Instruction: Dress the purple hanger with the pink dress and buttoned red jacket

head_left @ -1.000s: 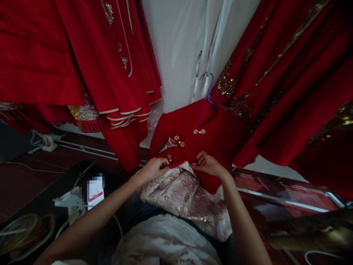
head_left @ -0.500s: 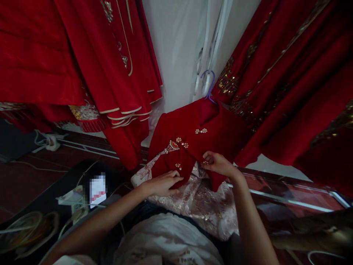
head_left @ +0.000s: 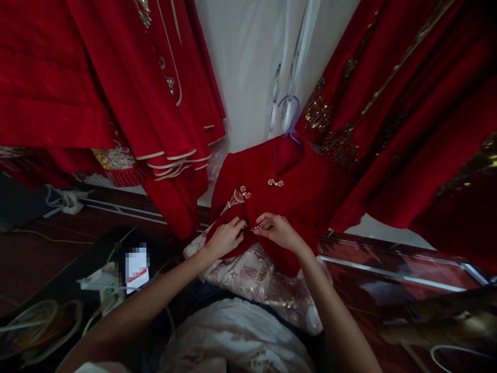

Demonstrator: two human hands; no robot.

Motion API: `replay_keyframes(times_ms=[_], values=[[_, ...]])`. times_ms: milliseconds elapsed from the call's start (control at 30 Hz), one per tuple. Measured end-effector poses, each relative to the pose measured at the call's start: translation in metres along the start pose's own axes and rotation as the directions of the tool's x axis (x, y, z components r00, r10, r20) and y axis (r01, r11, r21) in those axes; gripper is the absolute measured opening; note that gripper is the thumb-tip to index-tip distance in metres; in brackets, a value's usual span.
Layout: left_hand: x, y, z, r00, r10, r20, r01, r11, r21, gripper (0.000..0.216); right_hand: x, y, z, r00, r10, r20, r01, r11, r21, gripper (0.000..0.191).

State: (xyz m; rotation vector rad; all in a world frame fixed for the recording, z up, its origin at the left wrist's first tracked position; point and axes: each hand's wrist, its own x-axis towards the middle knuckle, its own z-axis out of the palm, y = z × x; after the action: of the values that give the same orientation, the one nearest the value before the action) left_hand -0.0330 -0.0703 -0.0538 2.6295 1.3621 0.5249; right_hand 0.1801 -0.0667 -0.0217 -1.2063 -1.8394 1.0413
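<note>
A red jacket [head_left: 298,191] with jewelled fasteners hangs on a purple hanger [head_left: 290,119] in front of me, its lower front lying over a pale pink patterned fabric [head_left: 267,274]. My right hand [head_left: 278,233] is closed in a pinch on a jewelled fastener [head_left: 256,228] at one front edge. Just across from it, my left hand [head_left: 225,239] is closed on the other front edge, where its fingers mostly hide a second fastener. A beaded ornament [head_left: 236,199] sits above my left hand. Another jewelled fastener [head_left: 276,183] shows near the collar.
Red garments [head_left: 155,88] with pale piping hang at the left, and gold-embroidered red garments [head_left: 388,129] at the right. A dark surface at lower left carries a power strip [head_left: 111,292], a lit, blurred-out screen [head_left: 136,269] and a coiled item [head_left: 31,324].
My right hand has moved left with its front edge, bringing the two edges together over the patterned fabric. My left hand has risen slightly and gone from lying flat to pinching.
</note>
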Motion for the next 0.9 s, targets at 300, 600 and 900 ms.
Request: replay_keyframes(times_ms=[300,600,900], values=[[0.008,-0.025,0.003,0.99,0.077,-0.118,-0.081,0.996,-0.026,0.025,0.014,0.023,0.016,0.978,0.015,-0.208,-0.037,0.994,-0.101,0.016],[0.007,-0.016,0.001,0.975,-0.077,-0.21,0.007,0.949,-0.316,0.016,0.002,0.0,0.003,0.976,0.057,-0.212,-0.119,0.949,-0.291,0.013],[0.008,-0.003,-0.02,0.968,-0.141,-0.208,0.067,0.943,-0.327,0.022,-0.004,0.009,-0.008,0.984,0.091,-0.156,-0.144,0.917,-0.372,0.009]])
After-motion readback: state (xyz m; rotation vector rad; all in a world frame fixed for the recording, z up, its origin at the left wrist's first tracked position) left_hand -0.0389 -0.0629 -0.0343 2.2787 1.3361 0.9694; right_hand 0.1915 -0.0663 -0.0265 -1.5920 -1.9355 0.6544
